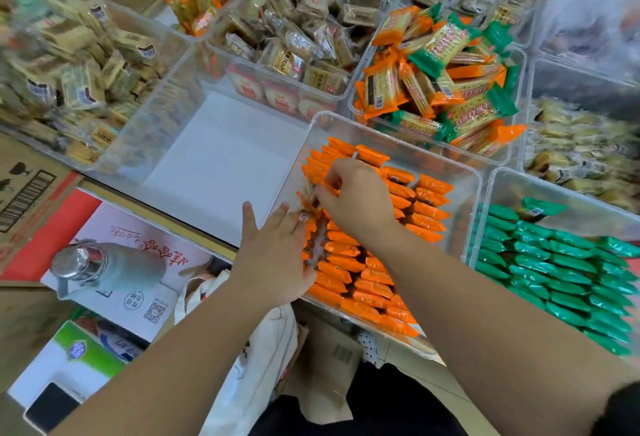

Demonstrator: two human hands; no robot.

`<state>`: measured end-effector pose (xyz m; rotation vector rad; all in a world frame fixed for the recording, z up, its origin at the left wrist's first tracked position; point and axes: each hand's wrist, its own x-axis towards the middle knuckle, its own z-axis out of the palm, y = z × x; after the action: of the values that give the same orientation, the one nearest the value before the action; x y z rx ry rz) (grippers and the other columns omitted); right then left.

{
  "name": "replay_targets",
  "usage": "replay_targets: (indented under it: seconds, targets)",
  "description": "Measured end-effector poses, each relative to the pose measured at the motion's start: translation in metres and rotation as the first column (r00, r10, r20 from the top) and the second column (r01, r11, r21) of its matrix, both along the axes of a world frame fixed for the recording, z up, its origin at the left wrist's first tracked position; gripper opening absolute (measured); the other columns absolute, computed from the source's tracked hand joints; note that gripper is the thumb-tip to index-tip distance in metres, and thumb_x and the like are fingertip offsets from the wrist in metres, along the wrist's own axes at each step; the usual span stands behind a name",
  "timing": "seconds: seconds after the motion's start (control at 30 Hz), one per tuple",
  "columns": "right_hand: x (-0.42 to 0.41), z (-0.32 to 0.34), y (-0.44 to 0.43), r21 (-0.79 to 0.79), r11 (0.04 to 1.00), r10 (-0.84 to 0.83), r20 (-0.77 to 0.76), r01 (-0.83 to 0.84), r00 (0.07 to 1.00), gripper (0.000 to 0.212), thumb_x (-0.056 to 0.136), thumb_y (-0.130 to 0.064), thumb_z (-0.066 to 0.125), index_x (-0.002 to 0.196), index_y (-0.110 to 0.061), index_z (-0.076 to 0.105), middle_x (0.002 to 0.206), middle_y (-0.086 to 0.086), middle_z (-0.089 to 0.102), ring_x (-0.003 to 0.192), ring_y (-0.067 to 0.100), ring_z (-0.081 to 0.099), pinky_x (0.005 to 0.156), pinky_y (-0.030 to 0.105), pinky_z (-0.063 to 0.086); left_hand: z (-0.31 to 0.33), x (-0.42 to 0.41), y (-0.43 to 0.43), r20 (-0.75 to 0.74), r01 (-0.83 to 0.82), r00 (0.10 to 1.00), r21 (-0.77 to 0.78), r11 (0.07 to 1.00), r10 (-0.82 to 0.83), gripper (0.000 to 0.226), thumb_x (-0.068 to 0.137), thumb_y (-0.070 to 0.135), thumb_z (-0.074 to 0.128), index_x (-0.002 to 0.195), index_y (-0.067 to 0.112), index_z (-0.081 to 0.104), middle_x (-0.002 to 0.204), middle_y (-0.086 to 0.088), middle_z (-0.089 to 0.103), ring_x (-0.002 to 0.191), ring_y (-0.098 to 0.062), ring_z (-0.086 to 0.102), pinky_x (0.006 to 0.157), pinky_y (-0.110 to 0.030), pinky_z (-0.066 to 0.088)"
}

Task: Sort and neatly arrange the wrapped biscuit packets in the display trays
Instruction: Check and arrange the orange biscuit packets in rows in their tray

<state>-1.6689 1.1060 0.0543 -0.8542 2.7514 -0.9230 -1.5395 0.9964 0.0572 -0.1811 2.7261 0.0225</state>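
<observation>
A clear tray (pixel 460 172) in front of me holds orange biscuit packets (pixel 426 214) lined up in neat rows. My right hand (pixel 356 196) is over the tray's left side, its fingers pinched on an orange packet (pixel 320 179) at the end of a row. Against the tray's left wall, my left hand (pixel 273 252) lies flat with fingers spread, pressing on the packets there. To the right, a second clear tray (pixel 498 186) holds green packets (pixel 561 262) in rows. Behind them a tray (pixel 516 155) contains mixed orange and green packets (pixel 446 79) in a loose heap.
Trays of beige and clear-wrapped biscuits (pixel 298 30) fill the back and left (pixel 79 72). An empty clear tray (pixel 221 155) sits left of the orange one. Below the shelf edge are cardboard boxes (pixel 27 186), a metal flask (pixel 104 266), a white bag (pixel 256 349) and a phone (pixel 52 408).
</observation>
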Motion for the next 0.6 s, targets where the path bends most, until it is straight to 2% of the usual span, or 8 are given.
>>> replay_targets:
  seconds: [0.13,0.3,0.37,0.43,0.47,0.53,0.57,0.6]
  targets:
    - [0.006,0.025,0.029,-0.093,0.993,-0.068,0.072,0.075,0.995,0.02,0.087,-0.029,0.072,0.082,-0.016,0.059,0.08,0.0,0.062,0.073,0.022,0.059,0.06,0.04,0.048,0.0,-0.003,0.002,0.014,-0.015,1.0,-0.003,1.0,0.015,0.072,0.091,0.059,0.039,0.152,0.022,0.034,0.162,0.002,0.027,0.154,-0.02,0.009,0.114,-0.072,0.001]
    - [0.02,0.046,0.066,-0.171,0.948,-0.23,0.221,0.269,0.948,0.02,0.088,-0.031,0.075,0.081,-0.019,0.06,0.074,-0.007,0.06,0.067,0.005,0.056,0.057,0.025,0.043,0.002,-0.008,0.008,0.047,-0.006,0.999,-0.052,0.999,0.009,0.07,0.091,0.06,0.041,0.15,0.022,0.037,0.161,0.0,0.031,0.154,-0.023,0.012,0.113,-0.072,-0.001]
    - [0.025,0.053,0.08,-0.232,0.899,-0.294,0.311,0.372,0.904,0.021,0.088,-0.034,0.075,0.08,-0.02,0.06,0.071,-0.002,0.061,0.064,0.009,0.056,0.057,0.035,0.048,0.006,-0.008,0.009,0.048,-0.006,0.999,-0.056,0.998,0.009,0.068,0.094,0.058,0.04,0.152,0.022,0.034,0.162,-0.001,0.028,0.154,-0.024,0.012,0.115,-0.07,0.001]
    - [0.033,0.063,0.094,-0.294,0.844,-0.312,0.411,0.448,0.857,0.02,0.087,-0.031,0.076,0.079,-0.02,0.061,0.074,0.006,0.066,0.07,0.025,0.065,0.062,0.049,0.056,0.013,-0.004,0.011,0.019,-0.026,0.999,-0.026,0.999,0.027,0.062,0.099,0.053,0.038,0.153,0.022,0.033,0.165,-0.001,0.022,0.154,-0.024,0.009,0.119,-0.065,0.005]
    - [0.038,0.068,0.1,-0.32,0.821,-0.297,0.467,0.473,0.833,0.019,0.087,-0.028,0.076,0.079,-0.018,0.062,0.077,0.009,0.068,0.074,0.03,0.067,0.066,0.053,0.058,0.019,-0.001,0.012,-0.018,-0.058,0.998,0.023,0.998,0.059,0.057,0.101,0.048,0.039,0.151,0.023,0.037,0.165,-0.001,0.023,0.154,-0.023,0.012,0.12,-0.061,0.008]
    - [0.051,0.081,0.111,-0.361,0.78,-0.238,0.586,0.512,0.775,0.018,0.087,-0.022,0.077,0.08,-0.016,0.062,0.082,0.013,0.071,0.078,0.03,0.071,0.072,0.053,0.06,0.035,0.009,0.018,-0.151,-0.18,0.965,0.219,0.959,0.216,0.043,0.102,0.04,0.044,0.141,0.023,0.053,0.156,-0.001,0.042,0.146,-0.022,0.032,0.118,-0.051,0.024]
    - [0.059,0.088,0.116,-0.373,0.768,-0.205,0.627,0.521,0.751,0.018,0.087,-0.019,0.077,0.079,-0.016,0.061,0.081,0.012,0.072,0.078,0.028,0.072,0.073,0.048,0.061,0.047,0.015,0.022,-0.198,-0.273,0.908,0.393,0.878,0.371,0.035,0.102,0.037,0.047,0.131,0.023,0.061,0.143,-0.001,0.055,0.134,-0.021,0.047,0.111,-0.044,0.035]
    - [0.067,0.095,0.122,-0.385,0.763,-0.174,0.653,0.52,0.737,0.018,0.086,-0.017,0.077,0.078,-0.015,0.061,0.079,0.01,0.072,0.077,0.027,0.071,0.072,0.043,0.06,0.061,0.023,0.027,-0.152,-0.377,0.816,0.591,0.713,0.558,0.026,0.102,0.034,0.05,0.119,0.025,0.067,0.127,0.002,0.066,0.12,-0.018,0.057,0.1,-0.039,0.043]
